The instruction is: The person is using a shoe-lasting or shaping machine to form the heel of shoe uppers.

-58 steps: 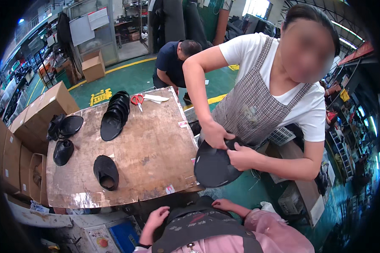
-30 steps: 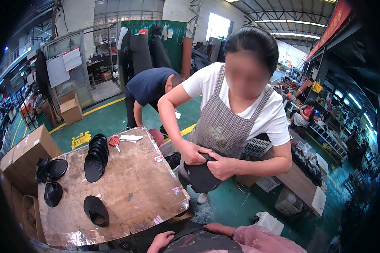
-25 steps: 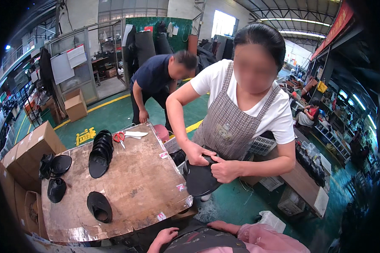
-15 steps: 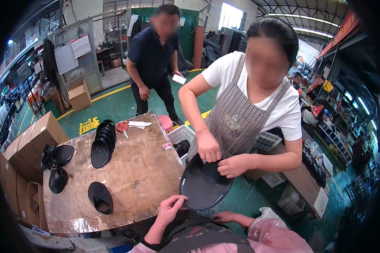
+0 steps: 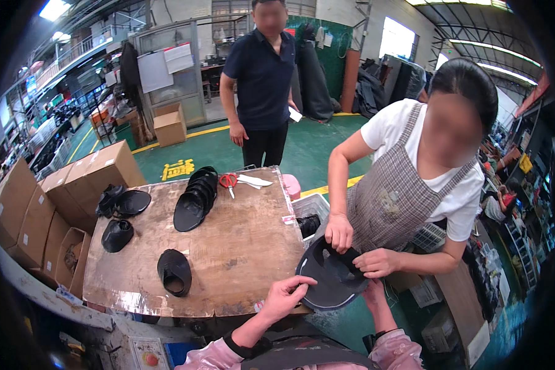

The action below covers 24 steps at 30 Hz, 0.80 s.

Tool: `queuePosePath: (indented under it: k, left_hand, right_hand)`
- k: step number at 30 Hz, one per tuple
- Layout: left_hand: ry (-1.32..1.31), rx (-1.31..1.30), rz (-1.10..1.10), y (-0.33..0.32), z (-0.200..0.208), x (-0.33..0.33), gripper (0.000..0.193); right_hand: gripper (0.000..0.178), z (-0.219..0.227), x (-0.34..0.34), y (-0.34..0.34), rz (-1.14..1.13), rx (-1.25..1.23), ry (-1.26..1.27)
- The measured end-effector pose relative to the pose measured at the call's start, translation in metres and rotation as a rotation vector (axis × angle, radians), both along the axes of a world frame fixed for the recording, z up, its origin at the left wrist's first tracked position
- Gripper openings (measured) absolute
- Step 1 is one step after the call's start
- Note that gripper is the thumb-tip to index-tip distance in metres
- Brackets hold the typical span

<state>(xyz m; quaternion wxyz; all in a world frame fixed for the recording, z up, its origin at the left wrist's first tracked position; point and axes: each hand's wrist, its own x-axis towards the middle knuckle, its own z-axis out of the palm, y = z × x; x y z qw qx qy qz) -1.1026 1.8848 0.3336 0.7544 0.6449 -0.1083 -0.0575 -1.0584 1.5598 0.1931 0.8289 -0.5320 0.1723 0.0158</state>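
Note:
A black cap-like piece with a broad rounded brim (image 5: 327, 285) hangs beyond the table's right side, in front of me. My left hand (image 5: 285, 298) is at the brim's left edge, its fingers curled and the index fingertip and thumb pinched on it. My right hand (image 5: 375, 292) reaches up at the brim's lower right; its fingers are mostly hidden behind the piece. A co-worker in a checked apron (image 5: 391, 191) grips the piece's upper part with both hands, one hand (image 5: 339, 233) at its far edge, the other hand (image 5: 377, 263) at its right.
On the worn wooden table (image 5: 228, 259) lie a stack of black brimmed pieces (image 5: 194, 200), more loose ones (image 5: 174, 271), and red-handled scissors (image 5: 229, 180). Cardboard boxes (image 5: 98, 169) crowd its left. A white crate (image 5: 314, 205) stands by its right. Another person (image 5: 262, 86) stands behind.
The view has shifted left. My left hand has moved further over the brim, and my right hand has risen from my lap to the brim's lower right. The standing person has straightened up.

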Motion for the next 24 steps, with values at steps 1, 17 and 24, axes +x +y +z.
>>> queuePosePath:
  k: [1, 17, 24]
  left_hand:
    - [0.019, -0.005, 0.008, 0.0, -0.001, -0.004, 0.018]
    - [-0.047, 0.171, 0.248, 0.023, 0.001, -0.044, 0.016]
    - [0.057, -0.027, 0.228, -0.008, -0.007, -0.004, 0.018]
  right_hand:
    - [0.032, -0.006, 0.011, 0.006, 0.158, 0.201, -0.152]
    - [0.034, -0.001, 0.038, 0.063, 0.285, 0.376, 0.274]
    - [0.035, -0.001, 0.07, 0.024, 0.227, 0.434, 0.29]
